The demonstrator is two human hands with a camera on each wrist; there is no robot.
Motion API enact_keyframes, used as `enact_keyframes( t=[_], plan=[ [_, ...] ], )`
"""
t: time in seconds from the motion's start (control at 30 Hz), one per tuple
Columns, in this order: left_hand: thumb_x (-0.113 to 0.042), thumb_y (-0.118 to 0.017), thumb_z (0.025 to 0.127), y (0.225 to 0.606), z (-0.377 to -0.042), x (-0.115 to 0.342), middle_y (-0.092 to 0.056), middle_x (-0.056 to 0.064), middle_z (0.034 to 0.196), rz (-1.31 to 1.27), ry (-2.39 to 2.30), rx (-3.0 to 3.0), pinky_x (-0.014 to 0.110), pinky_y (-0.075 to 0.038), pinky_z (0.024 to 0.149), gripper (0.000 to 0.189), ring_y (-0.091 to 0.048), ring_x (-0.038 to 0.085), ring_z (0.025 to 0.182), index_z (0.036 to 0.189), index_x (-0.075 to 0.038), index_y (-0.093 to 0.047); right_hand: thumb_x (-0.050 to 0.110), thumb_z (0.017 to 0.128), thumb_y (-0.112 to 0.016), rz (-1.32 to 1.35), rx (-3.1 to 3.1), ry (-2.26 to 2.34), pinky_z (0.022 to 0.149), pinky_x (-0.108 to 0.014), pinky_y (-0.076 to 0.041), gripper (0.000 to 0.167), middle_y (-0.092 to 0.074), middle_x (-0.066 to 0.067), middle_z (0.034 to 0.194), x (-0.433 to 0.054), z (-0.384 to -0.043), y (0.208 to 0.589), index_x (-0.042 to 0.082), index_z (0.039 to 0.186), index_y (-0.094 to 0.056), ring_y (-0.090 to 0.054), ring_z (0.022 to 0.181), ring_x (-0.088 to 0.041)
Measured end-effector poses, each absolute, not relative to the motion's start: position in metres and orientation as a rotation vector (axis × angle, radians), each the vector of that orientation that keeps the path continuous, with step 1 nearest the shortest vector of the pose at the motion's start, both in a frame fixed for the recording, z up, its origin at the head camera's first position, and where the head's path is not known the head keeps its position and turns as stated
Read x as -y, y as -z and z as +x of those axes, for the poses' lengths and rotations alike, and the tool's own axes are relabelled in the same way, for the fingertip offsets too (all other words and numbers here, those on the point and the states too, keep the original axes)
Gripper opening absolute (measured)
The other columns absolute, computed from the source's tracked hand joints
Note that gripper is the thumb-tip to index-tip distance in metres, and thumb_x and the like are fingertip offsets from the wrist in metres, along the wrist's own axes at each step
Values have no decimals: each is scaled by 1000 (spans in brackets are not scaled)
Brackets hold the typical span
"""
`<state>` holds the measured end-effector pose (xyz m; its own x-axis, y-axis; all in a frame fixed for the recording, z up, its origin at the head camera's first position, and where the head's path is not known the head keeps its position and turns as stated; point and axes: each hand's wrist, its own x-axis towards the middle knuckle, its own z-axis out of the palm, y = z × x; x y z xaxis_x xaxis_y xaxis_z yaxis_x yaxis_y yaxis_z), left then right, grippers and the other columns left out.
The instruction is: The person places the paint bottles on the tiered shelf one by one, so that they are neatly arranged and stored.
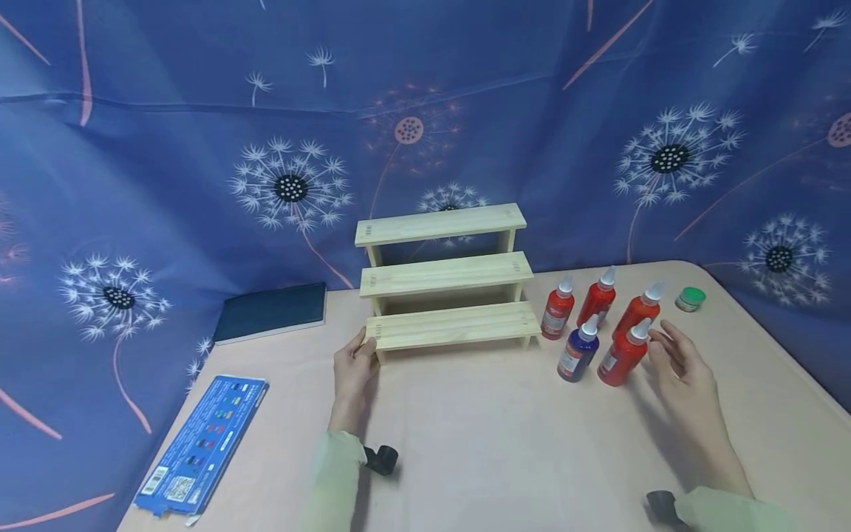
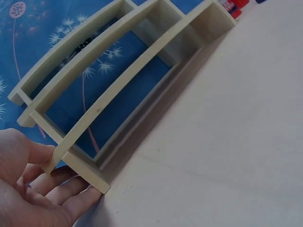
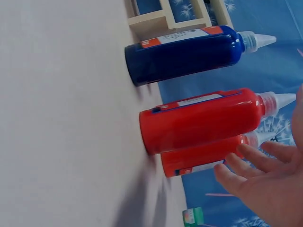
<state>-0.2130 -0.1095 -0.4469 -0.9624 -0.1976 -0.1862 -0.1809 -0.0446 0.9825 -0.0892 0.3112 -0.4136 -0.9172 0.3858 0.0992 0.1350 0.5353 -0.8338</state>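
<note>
if my left hand [image 1: 352, 373] pulled unevenly, the wooden rack [image 1: 445, 275] might skew on the table [image 1: 465, 428], since i hold only its left end. right of the rack, five bottles [image 1: 558, 314] stand close together, so a careless nudge at the front red bottle [image 1: 620, 362] could tip it into the blue bottle [image 1: 578, 356] between it and the rack. my left hand is curled round the rack's lowest step, thumb on top. farther right of the rack, my right hand [image 1: 685, 377] is loosely spread beside the front red bottle, gripping nothing; whether it touches, i cannot tell.
</note>
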Motion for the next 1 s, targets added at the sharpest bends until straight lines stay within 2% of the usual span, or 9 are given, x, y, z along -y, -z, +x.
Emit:
enact_keyframes(
  t=[0.1,0.2,0.3,0.37,0.43,0.6,0.67,0.87,1.0],
  plan=[
    [-11,-51,100,446,-212,114,-49,25,142,458,2236,2160,43,-50,100,49,-54,36,125,147,-1,-39,40,104,-40,-403,2519,-1361,111,-34,-35,67,-29,-27,154,-308,-92,417,15,158,-10,-28,140,-47],
    [-13,-52,101,445,-212,117,-48,24,143,474,2263,2153,45,-48,102,50,-53,35,126,148,-2,-39,41,102,-46,-400,2546,-1371,103,-23,-39,71,-29,-26,155,-306,-93,418,16,158,-10,-29,139,-47],
    [-12,-51,101,445,-213,117,-47,24,143,473,2294,2137,47,-47,104,50,-52,35,128,148,-2,-37,43,100,-51,-406,2547,-1412,107,-43,-38,77,-25,-24,157,-304,-95,420,16,158,-10,-26,141,-47],
    [-12,-51,101,445,-213,116,-48,24,143,478,2301,2134,46,-46,105,50,-52,34,127,148,-2,-37,44,98,-54,-419,2543,-1427,106,-57,-35,80,-22,-21,159,-304,-96,422,16,158,-10,-24,142,-47],
    [-11,-50,101,446,-214,114,-49,24,142,473,2304,2128,46,-47,104,49,-53,34,127,148,-2,-38,44,97,-57,-424,2532,-1432,103,-64,-34,82,-22,-20,159,-305,-97,424,15,158,-10,-23,142,-48],
    [-12,-50,101,445,-214,113,-50,22,141,466,2297,2117,44,-49,103,48,-54,32,126,147,-3,-39,41,95,-61,-440,2536,-1431,101,-47,-40,83,-26,-21,158,-305,-100,429,18,158,-13,-32,138,-48],
    [-12,-50,101,445,-214,112,-51,22,141,466,2286,2118,44,-49,103,48,-55,32,126,147,-4,-40,41,94,-63,-459,2539,-1449,99,-44,-42,83,-26,-20,158,-305,-102,430,20,158,-13,-34,136,-49],
    [-11,-51,101,445,-214,111,-52,23,140,476,2271,2112,46,-49,102,47,-55,33,125,146,-3,-42,44,92,-64,-544,2529,-1487,101,-59,-39,85,-26,-19,158,-302,-109,435,20,158,-16,-35,136,-47],
    [-10,-51,101,446,-214,110,-51,24,140,456,2283,2100,48,-48,102,47,-55,34,125,146,-3,-42,44,92,-64,-573,2540,-1464,101,-62,-39,82,-30,-21,156,-304,-110,438,15,156,-22,-35,136,-48]
  ],
)
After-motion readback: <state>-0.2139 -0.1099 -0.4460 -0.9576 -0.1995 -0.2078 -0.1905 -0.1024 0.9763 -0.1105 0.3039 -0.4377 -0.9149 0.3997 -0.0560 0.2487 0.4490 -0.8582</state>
